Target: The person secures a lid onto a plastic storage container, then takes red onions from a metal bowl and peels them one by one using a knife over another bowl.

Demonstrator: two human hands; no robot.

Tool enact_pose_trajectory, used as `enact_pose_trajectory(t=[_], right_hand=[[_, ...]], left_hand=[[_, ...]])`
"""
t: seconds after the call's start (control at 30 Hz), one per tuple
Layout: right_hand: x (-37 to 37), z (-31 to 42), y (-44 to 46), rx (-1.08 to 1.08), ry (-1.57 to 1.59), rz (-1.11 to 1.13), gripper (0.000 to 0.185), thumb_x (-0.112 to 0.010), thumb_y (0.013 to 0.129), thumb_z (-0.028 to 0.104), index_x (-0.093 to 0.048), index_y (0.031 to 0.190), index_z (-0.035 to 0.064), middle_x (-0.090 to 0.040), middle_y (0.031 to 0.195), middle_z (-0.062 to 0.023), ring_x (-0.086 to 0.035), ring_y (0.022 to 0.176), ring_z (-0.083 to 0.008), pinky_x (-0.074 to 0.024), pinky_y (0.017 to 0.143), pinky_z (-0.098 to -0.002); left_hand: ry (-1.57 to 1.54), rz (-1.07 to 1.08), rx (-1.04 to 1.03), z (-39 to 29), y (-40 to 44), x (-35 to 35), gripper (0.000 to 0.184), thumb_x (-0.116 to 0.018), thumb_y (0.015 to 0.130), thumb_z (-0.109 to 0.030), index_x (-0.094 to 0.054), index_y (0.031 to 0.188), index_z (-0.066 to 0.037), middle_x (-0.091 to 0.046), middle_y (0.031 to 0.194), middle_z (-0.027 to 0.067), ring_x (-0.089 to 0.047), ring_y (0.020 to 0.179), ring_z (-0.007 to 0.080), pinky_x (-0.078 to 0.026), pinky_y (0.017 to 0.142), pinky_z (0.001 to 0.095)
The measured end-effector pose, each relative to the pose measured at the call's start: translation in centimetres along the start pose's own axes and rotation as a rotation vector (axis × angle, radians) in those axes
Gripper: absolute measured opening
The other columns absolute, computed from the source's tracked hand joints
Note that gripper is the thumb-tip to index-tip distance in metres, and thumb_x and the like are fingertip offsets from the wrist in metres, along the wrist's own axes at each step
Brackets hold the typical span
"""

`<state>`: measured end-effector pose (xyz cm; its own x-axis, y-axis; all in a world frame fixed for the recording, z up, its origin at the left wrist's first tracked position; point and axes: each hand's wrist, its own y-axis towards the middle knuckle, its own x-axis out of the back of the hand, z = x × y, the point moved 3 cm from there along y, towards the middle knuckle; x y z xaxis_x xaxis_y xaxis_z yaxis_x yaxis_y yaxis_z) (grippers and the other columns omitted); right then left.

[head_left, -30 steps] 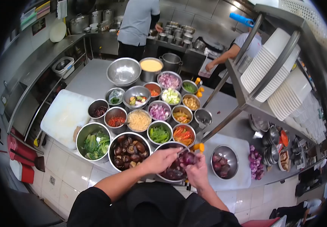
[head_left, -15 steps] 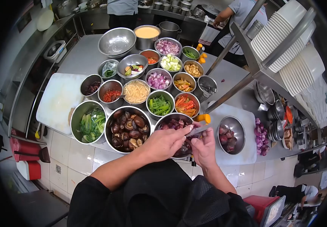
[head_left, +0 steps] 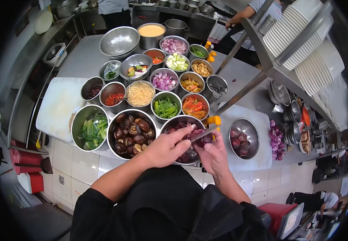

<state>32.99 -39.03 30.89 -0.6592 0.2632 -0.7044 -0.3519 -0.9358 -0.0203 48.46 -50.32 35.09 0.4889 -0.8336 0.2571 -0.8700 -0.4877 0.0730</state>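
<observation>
A small knife (head_left: 204, 133) is in my left hand (head_left: 166, 148), its fingers closed and the blade pointing up to the right. My right hand (head_left: 213, 154) is closed around a dark red onion (head_left: 206, 139), with the blade against or just above it. Both hands are over a steel pot (head_left: 162, 127) of dark red pieces, which they partly hide. Right of my right hand, a steel bowl (head_left: 255, 134) holds several dark red onions (head_left: 240, 141). Left of the pot stands another pot of dark mushrooms (head_left: 130, 134).
Steel containers of cut vegetables cover the counter ahead, including green peppers (head_left: 166, 107) and red pepper strips (head_left: 194, 106). White cutting boards (head_left: 59, 106) lie at both sides. Unpeeled red onions (head_left: 277, 140) lie at right. A shelf post (head_left: 242, 92) slants beside stacked plates. Two people stand behind.
Both hands have shifted slightly left and down, staying together over the pot. The blade sits lower against the onion, more of which shows. The whole view has shifted slightly.
</observation>
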Motion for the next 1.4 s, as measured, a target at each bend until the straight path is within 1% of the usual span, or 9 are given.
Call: enact_pose_trajectory(t=[0.03, 0.13, 0.23, 0.37, 0.67, 0.93, 1.07, 1.23, 1.4], right_hand=[[0.0, -0.4, -0.2, -0.025, 0.006, 0.019, 0.048, -0.065, 0.087, 0.004, -0.044, 0.129, 0.0122, -0.049, 0.136, -0.0096, -0.057, 0.117, -0.0259, -0.0494, 0.099, -0.0433], [-0.4, 0.6, -0.7, -0.087, 0.006, 0.070, 0.047, -0.063, 0.090, 0.006, -0.044, 0.132, 0.0114, -0.052, 0.133, -0.0110, -0.059, 0.115, -0.0262, -0.0490, 0.099, -0.0434], [0.4, 1.9, -1.5, -0.112, 0.062, 0.105, 0.055, -0.063, 0.090, 0.012, -0.039, 0.139, 0.0072, -0.053, 0.133, -0.0148, -0.062, 0.113, -0.0304, -0.0535, 0.093, -0.0422], [5.3, 7.1, -2.3, 0.183, -0.179, -0.061, 0.051, -0.064, 0.089, 0.014, -0.044, 0.135, 0.0036, -0.058, 0.125, -0.0149, -0.066, 0.099, -0.0251, -0.0551, 0.077, -0.0321], [26.5, 20.4, -8.3, 0.470, -0.830, -1.213, 0.059, -0.076, 0.080, 0.022, -0.047, 0.127, 0.0008, -0.062, 0.114, -0.0084, -0.061, 0.095, -0.0168, -0.0471, 0.078, -0.0298], [36.0, 22.9, -11.2, 0.363, -1.334, -1.365, 0.053, -0.081, 0.073, 0.022, -0.057, 0.114, -0.0014, -0.061, 0.106, -0.0158, -0.060, 0.095, -0.0244, -0.0474, 0.086, -0.0337], [32.9, 22.2, -10.2, 0.387, -2.101, -1.515, 0.053, -0.083, 0.071, 0.023, -0.059, 0.114, 0.0019, -0.060, 0.105, -0.0176, -0.060, 0.093, -0.0273, -0.0493, 0.082, -0.0378], [21.5, 20.9, -5.7, 0.466, -1.583, -0.721, 0.038, -0.077, 0.078, 0.016, -0.064, 0.112, 0.0036, -0.065, 0.105, -0.0122, -0.063, 0.090, -0.0257, -0.0505, 0.082, -0.0361], [16.6, 16.9, 0.3, 0.286, -1.677, -0.214, 0.034, -0.075, 0.080, 0.024, -0.067, 0.105, 0.0024, -0.065, 0.104, -0.0165, -0.062, 0.100, -0.0345, -0.0482, 0.090, -0.0412]], left_hand=[[0.068, 0.097, 0.170, -1.3, -0.1, 0.0, 0.046, -0.051, 0.098, -0.027, -0.051, 0.139, -0.006, -0.066, 0.113, 0.0206, -0.067, 0.097, 0.0323, -0.049, 0.091, 0.0356], [-0.042, -0.035, 0.075, 0.7, 0.5, -0.9, 0.041, -0.051, 0.100, -0.022, -0.053, 0.137, -0.006, -0.067, 0.112, 0.0116, -0.066, 0.083, 0.0195, -0.051, 0.079, 0.0324], [-0.250, -0.009, 0.277, 2.6, 0.4, -0.4, 0.042, -0.050, 0.101, -0.022, -0.051, 0.140, -0.009, -0.060, 0.078, 0.0002, -0.049, 0.061, 0.0056, -0.044, 0.058, 0.0217], [-0.101, 0.010, 0.427, 2.1, -0.1, 0.2, 0.043, -0.047, 0.101, -0.021, -0.049, 0.140, -0.005, -0.056, 0.068, 0.0000, -0.050, 0.055, 0.0072, -0.044, 0.053, 0.0232], [0.227, -0.092, 0.415, 3.2, -0.3, -0.5, 0.032, -0.057, 0.095, -0.019, -0.055, 0.117, 0.004, -0.068, 0.080, 0.0125, -0.063, 0.053, 0.0161, -0.049, 0.056, 0.0308], [0.320, -0.248, 0.492, 1.4, 0.8, -1.9, 0.024, -0.063, 0.092, -0.015, -0.050, 0.100, 0.003, -0.066, 0.073, 0.0148, -0.064, 0.051, 0.0179, -0.048, 0.050, 0.0312], [0.478, -0.256, 0.524, 0.1, 1.6, -2.5, 0.023, -0.065, 0.092, -0.017, -0.053, 0.097, 0.002, -0.064, 0.067, 0.0129, -0.064, 0.051, 0.0176, -0.048, 0.051, 0.0317], [0.514, -0.143, 0.443, -0.1, 2.0, -3.6, 0.025, -0.060, 0.094, -0.010, -0.063, 0.117, -0.002, -0.065, 0.081, 0.0149, -0.062, 0.053, 0.0173, -0.049, 0.052, 0.0326], [0.608, -0.147, 0.389, 0.8, 1.9, -4.2, 0.046, -0.060, 0.092, -0.011, -0.051, 0.136, -0.001, -0.068, 0.099, 0.0209, -0.067, 0.083, 0.0343, -0.052, 0.078, 0.0389]])
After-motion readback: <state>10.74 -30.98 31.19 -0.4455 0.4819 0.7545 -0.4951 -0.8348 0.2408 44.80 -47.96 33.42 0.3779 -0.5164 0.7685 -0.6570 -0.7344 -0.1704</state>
